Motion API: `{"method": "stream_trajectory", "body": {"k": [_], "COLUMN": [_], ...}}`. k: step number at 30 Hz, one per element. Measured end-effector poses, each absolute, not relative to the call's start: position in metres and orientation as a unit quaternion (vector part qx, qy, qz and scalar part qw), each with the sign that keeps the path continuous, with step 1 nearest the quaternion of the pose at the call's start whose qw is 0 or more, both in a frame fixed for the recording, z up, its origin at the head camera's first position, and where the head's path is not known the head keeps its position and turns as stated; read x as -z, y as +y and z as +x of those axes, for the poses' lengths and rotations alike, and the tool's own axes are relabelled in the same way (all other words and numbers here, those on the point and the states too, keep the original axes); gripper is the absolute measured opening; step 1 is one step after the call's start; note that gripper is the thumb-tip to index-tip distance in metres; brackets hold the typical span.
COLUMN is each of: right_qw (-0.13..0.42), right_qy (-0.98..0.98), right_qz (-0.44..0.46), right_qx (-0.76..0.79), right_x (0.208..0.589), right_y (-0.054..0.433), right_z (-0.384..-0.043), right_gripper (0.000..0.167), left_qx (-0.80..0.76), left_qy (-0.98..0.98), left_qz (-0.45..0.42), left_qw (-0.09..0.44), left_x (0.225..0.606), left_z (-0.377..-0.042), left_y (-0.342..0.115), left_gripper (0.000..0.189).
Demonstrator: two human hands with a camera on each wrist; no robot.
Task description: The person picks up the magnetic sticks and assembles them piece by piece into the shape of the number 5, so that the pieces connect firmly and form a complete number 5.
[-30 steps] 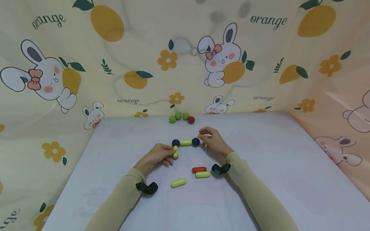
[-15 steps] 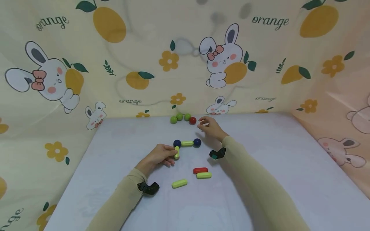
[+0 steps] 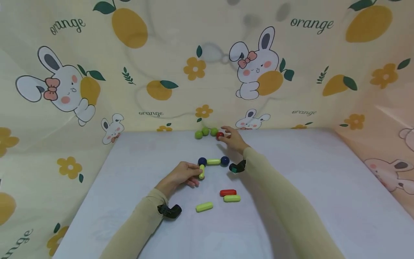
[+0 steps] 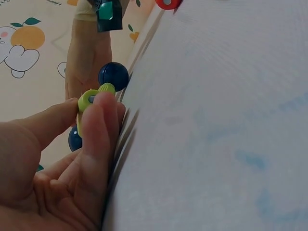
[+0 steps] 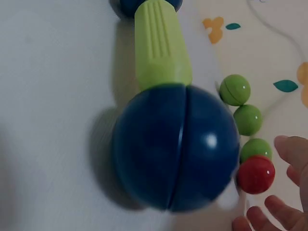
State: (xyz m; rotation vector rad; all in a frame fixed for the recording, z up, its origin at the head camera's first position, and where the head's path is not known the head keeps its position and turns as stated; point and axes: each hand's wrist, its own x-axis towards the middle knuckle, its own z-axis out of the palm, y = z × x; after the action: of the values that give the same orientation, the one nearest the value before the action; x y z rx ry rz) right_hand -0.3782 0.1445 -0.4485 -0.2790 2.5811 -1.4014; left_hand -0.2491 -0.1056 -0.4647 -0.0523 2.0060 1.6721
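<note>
My left hand (image 3: 182, 174) pinches a short yellow-green rod (image 3: 202, 174) between thumb and fingers; its near end faces the camera in the left wrist view. That rod joins a dark blue ball (image 3: 202, 161). From this ball a second yellow-green rod (image 3: 213, 162) runs right to another dark blue ball (image 3: 224, 161), which looms large in the right wrist view. At the back of the table, my right hand (image 3: 235, 140) reaches round a red ball (image 3: 220, 135). In the right wrist view, its fingers (image 5: 291, 151) are spread beside the red ball, with a gap between.
Several green balls (image 3: 205, 131) sit left of the red ball, near the patterned backdrop (image 3: 181, 104). Closer to me on the white table (image 3: 136, 216) lie a red rod (image 3: 228, 193), a yellow-green rod (image 3: 231, 198) against it, and another yellow-green rod (image 3: 204, 207).
My right hand has moved away from the right blue ball, back across the table to the red ball. The left hand keeps its pinch on the rod. The head view has shifted slightly.
</note>
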Motion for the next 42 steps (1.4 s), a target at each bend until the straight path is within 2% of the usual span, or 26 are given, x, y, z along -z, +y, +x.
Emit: {"method": "stream_trajectory", "body": {"k": [4,15,42], "right_qw": [0.117,0.107,0.082], "right_qy": [0.885,0.906,0.86], "right_qz": [-0.091,-0.083,-0.125], "right_qx": [0.442,0.401,0.488], "right_x": [0.448,0.453,0.438], "right_y": [0.142,0.143,0.151], "right_z": [-0.381,-0.379,-0.343], "right_gripper": [0.06,0.041,0.04], "left_qx": [-0.622,-0.623,-0.612], "left_qy": [0.736,0.735,0.745], "left_qz": [-0.012,-0.008,-0.024], "left_qw": [0.267,0.269,0.264], "left_x": [0.465,0.465,0.46], "left_z": [-0.249,-0.25,-0.247], "left_y": [-0.103,-0.1,-0.103], "left_gripper": [0.045,0.041,0.047]}}
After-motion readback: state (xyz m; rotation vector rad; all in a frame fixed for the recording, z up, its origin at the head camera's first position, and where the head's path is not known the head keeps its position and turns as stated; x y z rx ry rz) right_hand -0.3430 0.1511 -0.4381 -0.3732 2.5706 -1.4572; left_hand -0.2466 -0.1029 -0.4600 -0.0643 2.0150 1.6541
